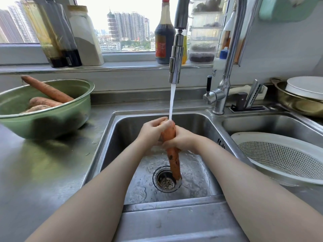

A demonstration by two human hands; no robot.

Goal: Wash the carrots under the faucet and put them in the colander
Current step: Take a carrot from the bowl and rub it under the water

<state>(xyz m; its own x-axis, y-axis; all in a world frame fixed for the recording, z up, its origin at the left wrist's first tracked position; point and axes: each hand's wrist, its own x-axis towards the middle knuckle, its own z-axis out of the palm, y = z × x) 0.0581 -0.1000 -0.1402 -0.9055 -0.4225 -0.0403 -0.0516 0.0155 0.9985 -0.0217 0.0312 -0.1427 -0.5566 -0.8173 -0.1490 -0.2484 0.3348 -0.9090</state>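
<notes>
A long orange carrot with dark dirt spots hangs upright over the sink drain. My left hand wraps its thick top end and my right hand grips its middle. Water streams from the faucet head onto the carrot's top. Three more unwashed carrots lie in a green bowl on the left counter. The white colander sits in the right basin and holds no carrots.
The steel sink basin is wet. Bottles and jars line the windowsill behind the faucet. A knife slot and a brass pan holding a white plate stand at the back right.
</notes>
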